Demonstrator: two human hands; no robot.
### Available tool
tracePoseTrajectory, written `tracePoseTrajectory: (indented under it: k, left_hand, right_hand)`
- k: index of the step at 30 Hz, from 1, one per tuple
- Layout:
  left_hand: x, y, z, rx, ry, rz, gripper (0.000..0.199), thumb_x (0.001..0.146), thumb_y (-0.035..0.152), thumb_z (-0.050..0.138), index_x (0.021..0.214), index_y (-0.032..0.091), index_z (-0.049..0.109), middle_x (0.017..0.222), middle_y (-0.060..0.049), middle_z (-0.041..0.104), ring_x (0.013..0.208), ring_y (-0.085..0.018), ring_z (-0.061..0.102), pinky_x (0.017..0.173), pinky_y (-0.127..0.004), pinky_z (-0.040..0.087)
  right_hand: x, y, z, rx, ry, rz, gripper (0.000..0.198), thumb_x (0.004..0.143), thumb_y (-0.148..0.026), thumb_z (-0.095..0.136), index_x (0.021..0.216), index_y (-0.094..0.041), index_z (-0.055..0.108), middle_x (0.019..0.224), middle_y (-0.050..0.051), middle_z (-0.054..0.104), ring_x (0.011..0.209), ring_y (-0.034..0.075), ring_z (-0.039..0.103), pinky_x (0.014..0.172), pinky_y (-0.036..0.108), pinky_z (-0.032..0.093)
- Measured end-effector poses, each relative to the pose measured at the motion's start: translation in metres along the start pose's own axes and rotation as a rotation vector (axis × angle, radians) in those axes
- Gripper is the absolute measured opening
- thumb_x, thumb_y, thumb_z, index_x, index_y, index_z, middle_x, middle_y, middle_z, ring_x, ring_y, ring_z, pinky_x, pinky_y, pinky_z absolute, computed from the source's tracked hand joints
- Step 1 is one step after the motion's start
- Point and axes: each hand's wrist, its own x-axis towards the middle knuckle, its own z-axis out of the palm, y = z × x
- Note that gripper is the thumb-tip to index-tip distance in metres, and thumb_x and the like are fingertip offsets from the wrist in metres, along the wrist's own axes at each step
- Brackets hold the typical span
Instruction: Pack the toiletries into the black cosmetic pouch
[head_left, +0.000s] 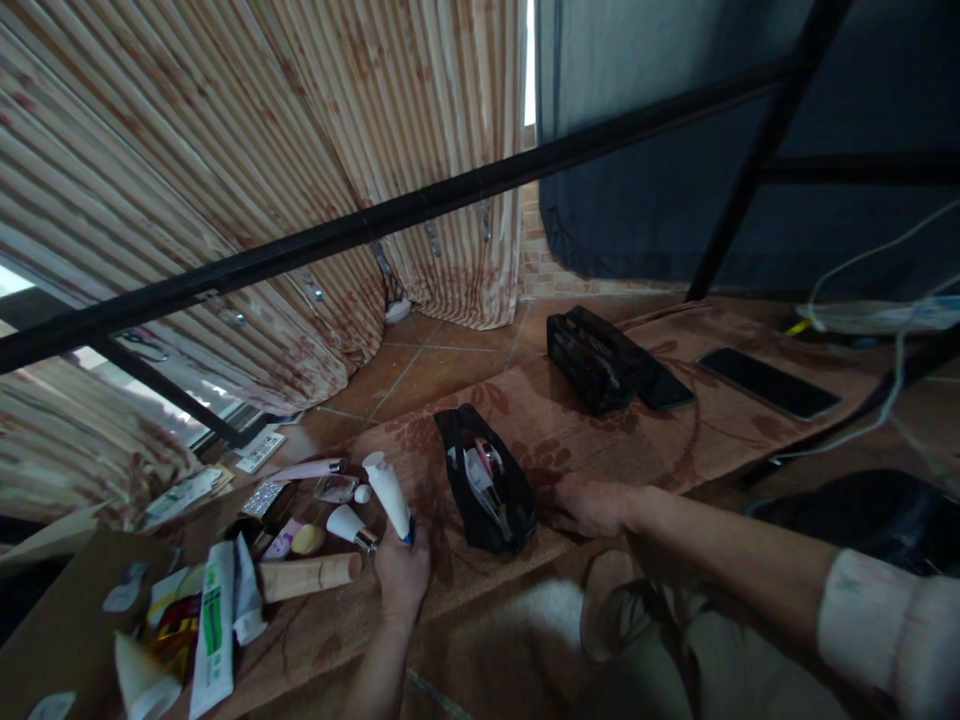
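Observation:
My left hand is closed around a white squeeze tube, its blue end low by the fingers. A black zip pouch lies unzipped on the brown patterned cloth, with a pink item and other small things inside. Close to the pouch's right side, my right hand lies low over the cloth, holding nothing I can see. Its fingers are dim and look loosely stretched; whether they touch the pouch I cannot tell. Beside my left hand are a makeup brush and a beige tube.
Several cosmetics lie left, including a yellow sponge and a green-white tube, next to a cardboard box. Farther back are a second black pouch and a phone. A black metal bar crosses before striped curtains.

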Motion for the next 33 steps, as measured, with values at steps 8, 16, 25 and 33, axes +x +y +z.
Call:
tracePoseTrajectory:
  k: [8, 16, 25, 33]
  left_hand:
    - [-0.001, 0.004, -0.001, 0.036, 0.012, -0.001, 0.021, 0.083, 0.034, 0.051, 0.087, 0.017, 0.063, 0.067, -0.005, 0.065, 0.067, -0.02, 0.064, 0.063, -0.027, 0.045]
    - [-0.002, 0.006, -0.002, 0.004, -0.007, -0.024, 0.023, 0.081, 0.035, 0.053, 0.091, 0.017, 0.063, 0.073, -0.006, 0.068, 0.073, -0.021, 0.065, 0.067, -0.029, 0.047]
    - [-0.001, 0.004, -0.002, 0.015, -0.01, -0.011, 0.024, 0.08, 0.036, 0.054, 0.089, 0.017, 0.065, 0.078, -0.007, 0.07, 0.078, -0.022, 0.067, 0.07, -0.029, 0.048]
    - [0.001, 0.0, 0.001, 0.083, 0.007, -0.004, 0.027, 0.082, 0.036, 0.053, 0.093, 0.016, 0.067, 0.079, -0.009, 0.07, 0.083, -0.024, 0.068, 0.069, -0.028, 0.047]
  right_hand:
    - [0.0, 0.0, 0.0, -0.024, -0.015, -0.006, 0.028, 0.088, -0.03, 0.046, 0.105, -0.019, 0.066, 0.096, 0.011, 0.073, 0.087, 0.022, 0.068, 0.07, 0.026, 0.045]
    - [0.002, 0.004, 0.003, 0.011, -0.002, -0.026, 0.03, 0.089, -0.033, 0.046, 0.11, -0.02, 0.064, 0.097, 0.01, 0.072, 0.088, 0.021, 0.068, 0.071, 0.025, 0.045]
    - [0.001, 0.002, -0.001, 0.015, -0.032, 0.08, 0.032, 0.089, -0.032, 0.05, 0.111, -0.018, 0.068, 0.101, 0.013, 0.073, 0.093, 0.022, 0.068, 0.075, 0.024, 0.045]
    - [-0.001, 0.003, -0.008, -0.107, -0.02, 0.182, 0.033, 0.086, -0.032, 0.05, 0.096, -0.013, 0.075, 0.093, 0.017, 0.074, 0.086, 0.024, 0.07, 0.069, 0.026, 0.046]
